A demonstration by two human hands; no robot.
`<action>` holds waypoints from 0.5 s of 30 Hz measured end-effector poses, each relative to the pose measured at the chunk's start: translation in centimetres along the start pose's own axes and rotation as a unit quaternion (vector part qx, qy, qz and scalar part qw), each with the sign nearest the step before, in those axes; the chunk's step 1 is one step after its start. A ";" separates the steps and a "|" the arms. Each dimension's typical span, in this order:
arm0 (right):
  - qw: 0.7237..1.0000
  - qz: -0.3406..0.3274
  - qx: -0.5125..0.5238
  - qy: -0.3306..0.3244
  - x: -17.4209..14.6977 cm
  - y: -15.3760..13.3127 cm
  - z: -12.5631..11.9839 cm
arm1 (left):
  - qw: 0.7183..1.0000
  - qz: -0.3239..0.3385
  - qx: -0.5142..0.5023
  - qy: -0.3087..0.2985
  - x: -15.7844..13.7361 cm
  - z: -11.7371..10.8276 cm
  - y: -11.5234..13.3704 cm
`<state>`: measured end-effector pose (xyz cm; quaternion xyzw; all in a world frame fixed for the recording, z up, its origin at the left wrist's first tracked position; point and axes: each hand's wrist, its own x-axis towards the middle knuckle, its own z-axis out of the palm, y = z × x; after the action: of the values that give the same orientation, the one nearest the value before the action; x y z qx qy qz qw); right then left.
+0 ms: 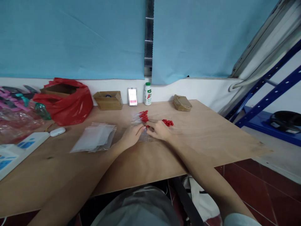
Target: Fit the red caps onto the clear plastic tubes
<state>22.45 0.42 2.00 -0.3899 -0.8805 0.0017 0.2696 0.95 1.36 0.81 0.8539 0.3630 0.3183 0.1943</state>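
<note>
My left hand (132,135) and my right hand (160,129) meet over the middle of the table, fingertips almost touching. Both are closed in a pinch, and a speck of red shows between them at a small red cap (147,126). What the left fingers hold is mostly hidden. Just beyond the hands lies a bunch of thin clear sticks with red heads (143,115). Plain thin clear sticks (144,137) lie under and in front of the fingers. To the right of my right hand is a small heap of red caps (167,122).
Clear plastic bags (94,138) lie left of my hands. Along the wall stand an open cardboard box (108,101), a phone (132,96), a white bottle (148,94) and a brown packet (182,103). Further left are a red bag (72,106) and a power strip (28,147).
</note>
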 end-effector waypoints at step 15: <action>1.000 0.026 -0.003 -0.017 -0.1 -0.6 0.0 | 0.998 0.008 0.055 -0.020 0.0 0.0 -0.5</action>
<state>22.06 -0.04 2.10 -0.4131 -0.8745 0.0129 0.2538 0.67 1.76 0.57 0.8723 0.3693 0.2820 0.1524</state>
